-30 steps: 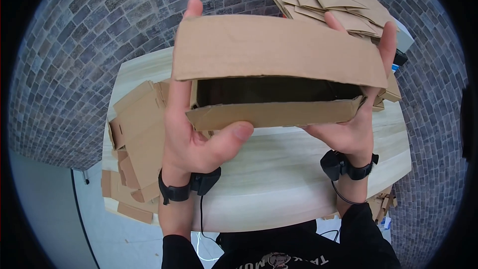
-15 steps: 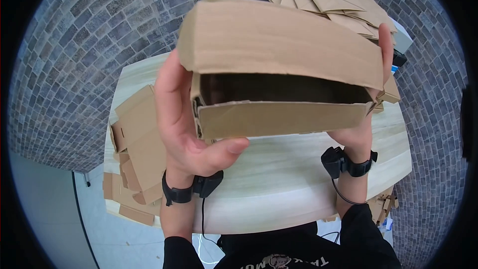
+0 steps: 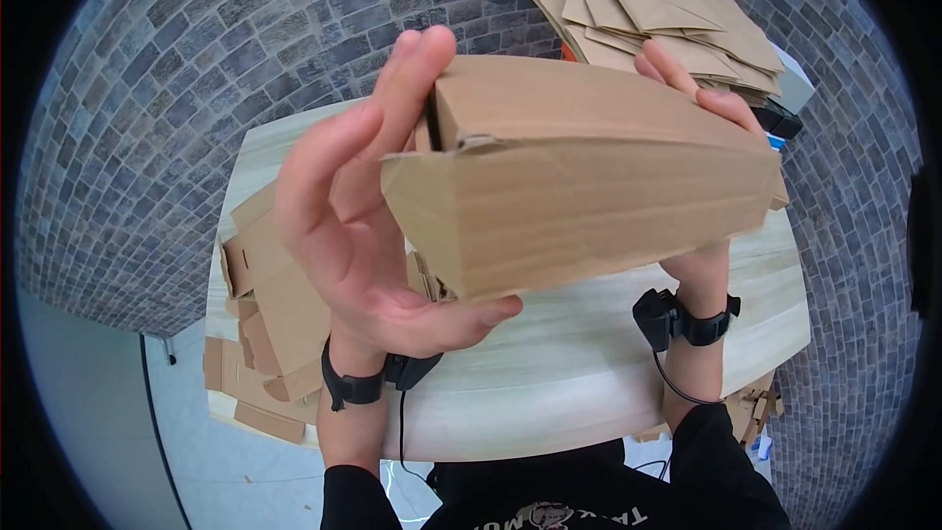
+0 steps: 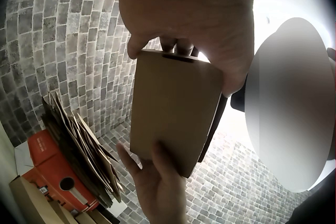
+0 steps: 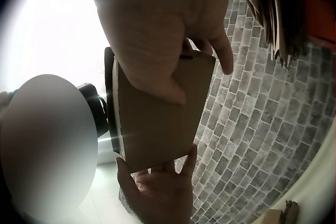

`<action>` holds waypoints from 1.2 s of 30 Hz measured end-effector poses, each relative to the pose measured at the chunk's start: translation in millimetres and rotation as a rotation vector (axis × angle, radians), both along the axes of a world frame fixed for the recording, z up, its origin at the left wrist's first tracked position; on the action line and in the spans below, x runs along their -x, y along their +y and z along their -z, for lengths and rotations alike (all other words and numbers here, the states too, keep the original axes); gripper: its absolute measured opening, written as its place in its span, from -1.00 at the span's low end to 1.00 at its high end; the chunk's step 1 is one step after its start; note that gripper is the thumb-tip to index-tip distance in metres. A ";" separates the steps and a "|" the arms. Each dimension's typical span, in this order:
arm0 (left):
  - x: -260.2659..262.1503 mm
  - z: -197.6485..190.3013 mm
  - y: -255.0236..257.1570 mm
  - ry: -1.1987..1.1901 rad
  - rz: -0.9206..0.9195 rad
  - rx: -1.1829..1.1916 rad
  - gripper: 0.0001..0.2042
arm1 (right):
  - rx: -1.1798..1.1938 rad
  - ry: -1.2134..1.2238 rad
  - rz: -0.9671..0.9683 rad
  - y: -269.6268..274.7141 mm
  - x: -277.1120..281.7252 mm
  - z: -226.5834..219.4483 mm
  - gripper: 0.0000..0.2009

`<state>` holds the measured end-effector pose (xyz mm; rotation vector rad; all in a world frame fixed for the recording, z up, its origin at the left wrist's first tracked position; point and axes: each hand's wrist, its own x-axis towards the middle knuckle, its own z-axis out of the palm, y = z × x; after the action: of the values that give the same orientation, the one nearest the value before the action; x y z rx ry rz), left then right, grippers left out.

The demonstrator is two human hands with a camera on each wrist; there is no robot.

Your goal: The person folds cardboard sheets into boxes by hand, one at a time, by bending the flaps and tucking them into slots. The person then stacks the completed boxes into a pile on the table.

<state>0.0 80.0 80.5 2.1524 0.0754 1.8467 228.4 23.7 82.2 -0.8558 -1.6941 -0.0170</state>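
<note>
A brown cardboard box (image 3: pixel 599 186) is held up above the table in the head view, its long front panel facing the camera. At its left end my left hand (image 3: pixel 368 226) grips it, thumb under the lower edge and fingers up along the side. My right hand (image 3: pixel 702 265) holds the right end, with fingertips showing over the back top edge. The box's flat underside (image 4: pixel 170 113) shows in the left wrist view, between both hands. In the right wrist view, my right thumb lies across the same cardboard face (image 5: pixel 163 129).
Flattened cardboard pieces (image 3: pixel 285 304) lie on the table's left side. A stack of brown paper envelopes or bags (image 3: pixel 667 10) sits at the back right, over an orange-red box (image 4: pixel 58 166). Grey brick-patterned wall (image 3: pixel 245 29) stands behind.
The front flap has come down over the dark opening, which no longer shows in the head view. The box has tilted, and my left fingers have moved up beside its end.
</note>
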 end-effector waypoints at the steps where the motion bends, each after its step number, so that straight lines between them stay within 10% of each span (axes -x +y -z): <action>1: -0.5 0.0 1.6 -0.030 0.042 -0.030 -0.13 | 0.001 0.005 -0.009 2.6 0.0 -0.8 0.03; 28: 3.1 -7.9 -8.1 0.031 0.023 0.103 -0.36 | 0.051 0.147 -0.219 15.3 3.2 4.1 -0.25; 36: 3.9 -10.6 -17.9 -0.108 0.179 0.534 -0.53 | 0.184 0.080 -0.363 15.6 1.2 13.8 0.12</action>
<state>-3.9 62.1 91.1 1.6366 0.3034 1.6103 227.2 39.4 68.4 -0.6613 -1.7717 0.4203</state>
